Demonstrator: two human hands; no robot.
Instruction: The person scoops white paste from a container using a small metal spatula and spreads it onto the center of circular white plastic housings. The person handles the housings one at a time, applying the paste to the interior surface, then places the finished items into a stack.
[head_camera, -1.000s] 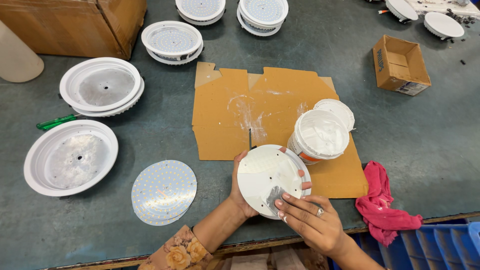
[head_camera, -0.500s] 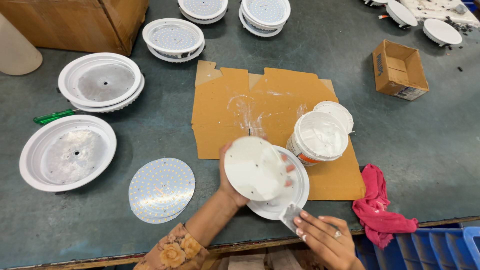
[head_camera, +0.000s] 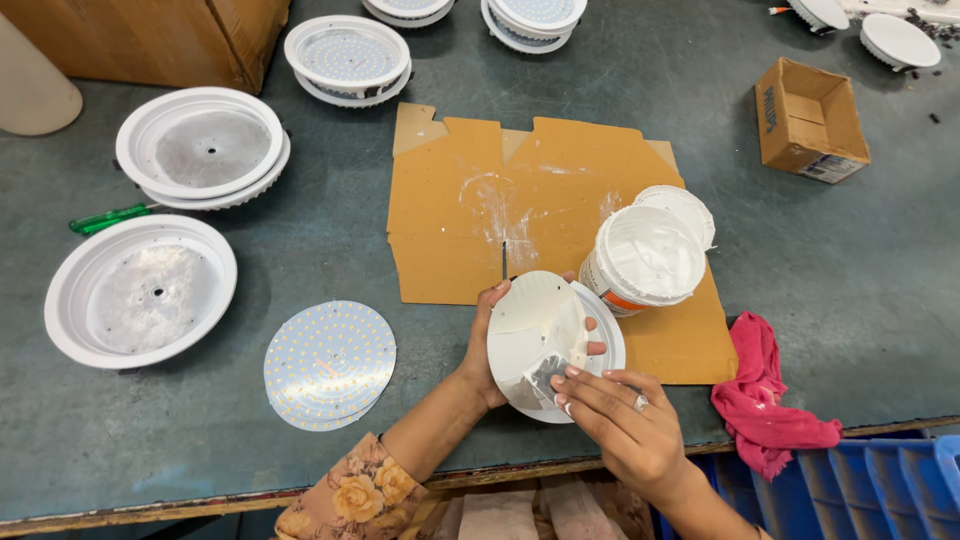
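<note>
My left hand grips a round white disc by its left edge, tilted above a second white disc lying under it. My right hand presses a small silvery scraper against the lower part of the held disc, which is smeared with white paste. An open tub of white paste stands just to the right on a flattened brown cardboard sheet, its lid behind it.
A stack of round LED boards lies left of my hands. Two white round housings and a green-handled screwdriver are at the left. More lamp parts line the far edge. A small cardboard box, red rag and blue bins sit at the right.
My left hand lifted the top disc off the lower one and tilted it. My right hand drew back toward me, then came up again with the scraper onto the disc's lower part.
</note>
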